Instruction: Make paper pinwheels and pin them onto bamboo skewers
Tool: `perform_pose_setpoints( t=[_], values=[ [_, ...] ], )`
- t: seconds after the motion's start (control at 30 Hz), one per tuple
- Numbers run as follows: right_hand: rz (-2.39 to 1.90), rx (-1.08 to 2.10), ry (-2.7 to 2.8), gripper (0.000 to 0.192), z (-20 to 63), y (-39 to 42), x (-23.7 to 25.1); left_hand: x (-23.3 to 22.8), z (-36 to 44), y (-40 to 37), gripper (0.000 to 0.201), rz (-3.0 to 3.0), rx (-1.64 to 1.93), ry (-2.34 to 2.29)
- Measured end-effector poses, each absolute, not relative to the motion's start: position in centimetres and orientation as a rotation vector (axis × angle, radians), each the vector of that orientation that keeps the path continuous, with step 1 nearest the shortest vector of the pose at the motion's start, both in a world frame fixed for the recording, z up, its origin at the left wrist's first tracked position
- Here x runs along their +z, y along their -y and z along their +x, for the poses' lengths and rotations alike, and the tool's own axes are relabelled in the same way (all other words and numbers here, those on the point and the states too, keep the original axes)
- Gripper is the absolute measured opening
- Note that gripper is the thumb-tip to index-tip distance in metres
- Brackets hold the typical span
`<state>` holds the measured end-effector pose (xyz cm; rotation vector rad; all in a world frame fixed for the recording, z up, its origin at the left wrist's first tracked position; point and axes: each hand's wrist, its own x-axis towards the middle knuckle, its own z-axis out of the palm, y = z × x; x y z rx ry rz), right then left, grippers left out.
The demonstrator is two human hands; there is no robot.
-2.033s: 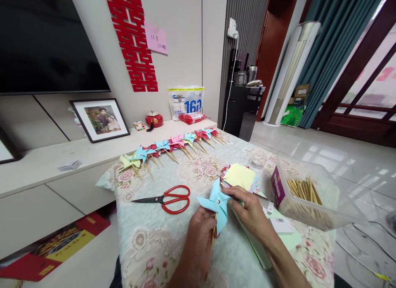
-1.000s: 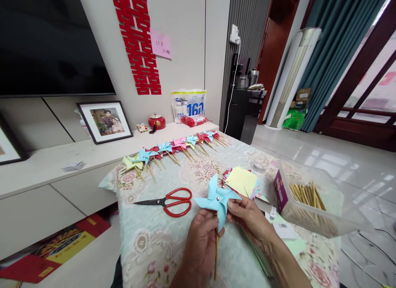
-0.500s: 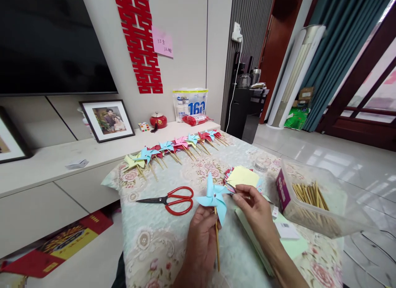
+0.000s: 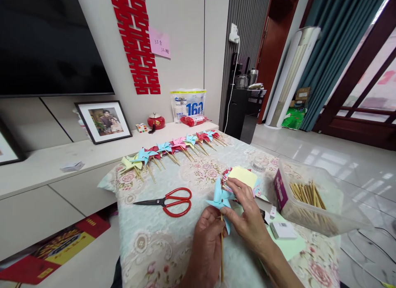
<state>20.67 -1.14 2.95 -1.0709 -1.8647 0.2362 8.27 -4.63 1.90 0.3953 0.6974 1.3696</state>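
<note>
1. We work at the desk (image 4: 154,246) under its floral cloth; a row of pinwheels (image 4: 168,149) lies along the far edge.
2. The clear box (image 4: 312,201) of sticks sits to our right, the paper stack (image 4: 243,175) just beyond our hands.
3. Red scissors (image 4: 168,202) lie to the left, untouched.
4. Our left hand (image 4: 207,242) has its fingers clamped on the stick (image 4: 222,255), upright.
5. Our right hand (image 4: 247,218) has moved from the blade tips onto the blue pinwheel (image 4: 221,199), fingers pinched at its centre; the head has turned edge-on since a second ago, so we judge it is being seated on the stick.
</note>
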Motion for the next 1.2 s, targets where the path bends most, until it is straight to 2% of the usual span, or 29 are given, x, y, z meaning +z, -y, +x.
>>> perform_pose_setpoints(
  t=[0.23,0.5,0.77,0.87,1.07,1.2],
  values=[
    [-1.044,0.448,1.74,0.037,20.7,1.8,3.7,1.8,8.2,4.7,0.031,0.427,1.434,-0.786],
    [-1.066,0.677,1.525,0.045,20.7,1.5,2.9,1.3,9.0,5.0,0.033,0.57,1.442,-0.905],
    [-1.062,0.818,1.368,0.038,20.7,1.7,3.5,2.5,7.9,4.3,0.035,0.373,1.445,-0.734],
    [-1.163,0.897,1.47,0.025,20.4,1.8,3.5,2.7,6.6,3.5,0.041,0.251,1.503,-0.648],
    [-1.254,1.156,1.912,0.017,18.6,2.8,2.9,1.2,4.4,1.9,0.035,0.141,1.635,-0.573],
    [-1.312,1.241,1.969,0.006,17.8,3.2,1.9,0.9,3.8,1.7,0.034,0.134,1.686,-0.578]
  ],
)
